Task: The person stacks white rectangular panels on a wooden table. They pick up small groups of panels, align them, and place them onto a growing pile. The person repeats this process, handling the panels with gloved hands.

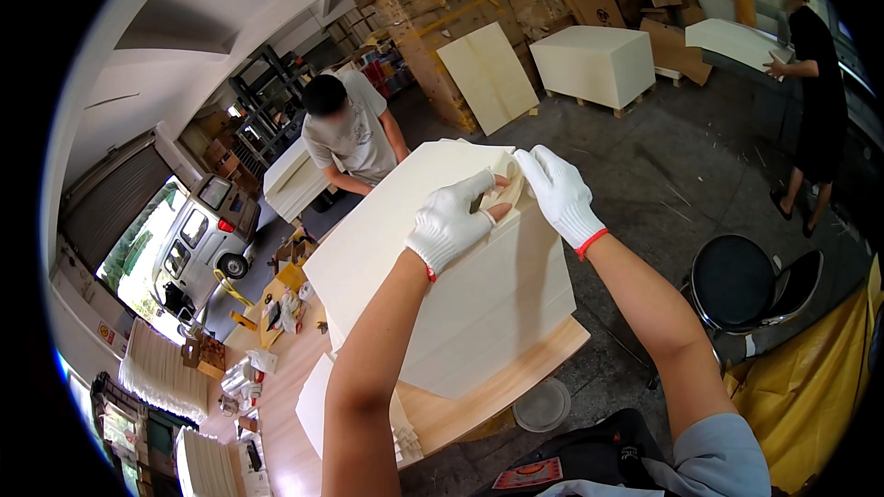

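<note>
While our gloved left hand (448,224) pinched the lifted sheet corner (509,186) atop the cream paper stack (479,294), our right hand (559,193), just beside, curled over it, best peeling slowly to separate one sheet.

2 gloved hands (451,221), 2 other people (350,129), 1 van (203,235), 1 stool (737,281)
</note>
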Motion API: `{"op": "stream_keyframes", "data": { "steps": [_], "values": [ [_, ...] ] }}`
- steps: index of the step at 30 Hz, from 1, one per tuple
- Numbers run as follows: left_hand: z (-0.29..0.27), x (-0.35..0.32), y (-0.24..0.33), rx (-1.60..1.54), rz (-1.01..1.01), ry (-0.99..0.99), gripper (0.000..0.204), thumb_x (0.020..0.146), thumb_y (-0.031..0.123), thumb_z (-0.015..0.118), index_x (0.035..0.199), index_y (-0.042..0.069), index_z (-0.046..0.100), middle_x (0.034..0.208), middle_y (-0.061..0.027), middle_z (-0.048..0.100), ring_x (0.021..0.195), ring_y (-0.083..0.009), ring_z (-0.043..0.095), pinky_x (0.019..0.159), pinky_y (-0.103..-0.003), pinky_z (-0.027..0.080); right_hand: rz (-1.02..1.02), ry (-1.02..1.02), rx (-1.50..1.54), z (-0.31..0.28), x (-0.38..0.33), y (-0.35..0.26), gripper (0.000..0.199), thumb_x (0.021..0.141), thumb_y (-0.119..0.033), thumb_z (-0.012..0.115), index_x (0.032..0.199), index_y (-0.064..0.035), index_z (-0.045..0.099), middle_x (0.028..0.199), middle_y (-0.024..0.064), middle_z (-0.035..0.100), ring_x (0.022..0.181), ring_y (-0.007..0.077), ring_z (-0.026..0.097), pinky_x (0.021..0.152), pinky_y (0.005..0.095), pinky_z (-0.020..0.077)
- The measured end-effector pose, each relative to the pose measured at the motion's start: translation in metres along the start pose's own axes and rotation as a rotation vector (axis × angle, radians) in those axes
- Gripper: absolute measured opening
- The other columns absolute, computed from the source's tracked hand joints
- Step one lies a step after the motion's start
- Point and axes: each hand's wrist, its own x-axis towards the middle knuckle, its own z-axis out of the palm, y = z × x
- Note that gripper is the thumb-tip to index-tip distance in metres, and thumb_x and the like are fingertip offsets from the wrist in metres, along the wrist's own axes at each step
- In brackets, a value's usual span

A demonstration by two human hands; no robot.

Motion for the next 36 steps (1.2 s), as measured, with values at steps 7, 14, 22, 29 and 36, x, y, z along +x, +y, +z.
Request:
{"op": "stream_keyframes", "data": {
  "steps": [7,14,22,29,36],
  "values": [
    [0.001,0.002,-0.007,-0.013,0.017,0.018,0.036,0.100,0.031,0.068,0.134,0.021,0.070,0.102,-0.0152,0.075,0.093,-0.0286,0.072,0.086,-0.040,0.055,-0.020,0.009,0.042,0.003,0.000,0.002,0.061,0.107,-0.062,0.044,0.089,-0.0056,0.056,0.074,0.0165,0.055,0.071,0.0368,0.055,0.068,0.0433,0.0434],
    [0.005,0.007,-0.025,0.000,0.090,0.052,0.036,0.101,0.024,0.064,0.136,0.020,0.069,0.105,-0.0140,0.073,0.095,-0.0250,0.070,0.088,-0.038,0.054,-0.007,-0.020,0.040,0.004,0.000,-0.002,0.052,0.108,-0.053,0.052,0.089,-0.0049,0.054,0.072,0.0069,0.053,0.067,0.0175,0.053,0.069,0.0348,0.0438],
    [-0.002,-0.001,0.002,-0.010,-0.010,-0.005,0.036,0.097,0.027,0.071,0.132,0.019,0.070,0.105,-0.0113,0.074,0.096,-0.0245,0.070,0.089,-0.039,0.054,-0.010,0.008,0.069,0.005,0.002,0.004,0.051,0.108,-0.051,0.053,0.089,-0.0042,0.053,0.072,0.0063,0.052,0.067,0.0163,0.051,0.068,0.0343,0.0431],
    [-0.001,0.001,-0.003,-0.006,0.031,-0.006,0.039,0.095,0.023,0.071,0.134,0.020,0.069,0.108,-0.0119,0.074,0.098,-0.0260,0.071,0.090,-0.039,0.054,0.001,-0.001,0.059,0.004,0.001,0.002,0.056,0.106,-0.058,0.050,0.090,-0.0050,0.057,0.075,0.0111,0.059,0.072,0.0278,0.059,0.070,0.0403,0.0447],
    [0.006,-0.011,-0.005,0.062,0.144,0.114,0.051,0.086,0.014,0.068,0.137,0.019,0.066,0.112,-0.0172,0.074,0.097,-0.0345,0.073,0.087,-0.043,0.057,0.043,-0.054,-0.127,-0.040,0.008,0.004,0.059,0.100,-0.064,0.054,0.098,-0.0051,0.064,0.091,0.0173,0.071,0.091,0.0386,0.069,0.083,0.0471,0.0499]
  ]
}}
